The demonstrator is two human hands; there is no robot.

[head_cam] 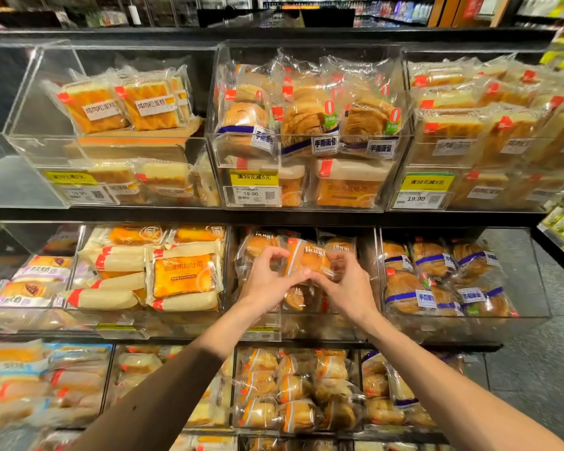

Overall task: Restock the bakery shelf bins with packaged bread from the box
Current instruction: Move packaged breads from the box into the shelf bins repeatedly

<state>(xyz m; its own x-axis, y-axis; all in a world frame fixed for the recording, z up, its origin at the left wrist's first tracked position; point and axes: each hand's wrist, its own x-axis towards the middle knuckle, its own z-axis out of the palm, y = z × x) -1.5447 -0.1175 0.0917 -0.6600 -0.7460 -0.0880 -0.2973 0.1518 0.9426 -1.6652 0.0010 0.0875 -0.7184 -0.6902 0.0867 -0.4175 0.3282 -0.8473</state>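
Head view: both forearms reach up to the centre acrylic bin on the middle shelf. The left hand and the right hand hold one bread packet between them; it is a clear wrapper with an orange stripe over a round bun. Each hand has its fingers curled round one side edge of the packet, the left hand on the left edge and the right hand on the right. The thumbs meet just under its lower edge. The packet stands roughly upright, label outward, above the bin's front wall and in front of like packets stacked behind it. The supply box is not in view.

Step in hand, as judged: seating the packet in the bin.
- Lower it behind the front wall with the printed face forward, matching the row.
- Grip the wrapper edges only. The bun is likely soft and would dent under pressure.
- Place it in this bin only. The toast packets in the bin to the left and the blue-banded bread packs in the bin to the right are different products.
- Release both hands only once the packet rests on the stock beneath.
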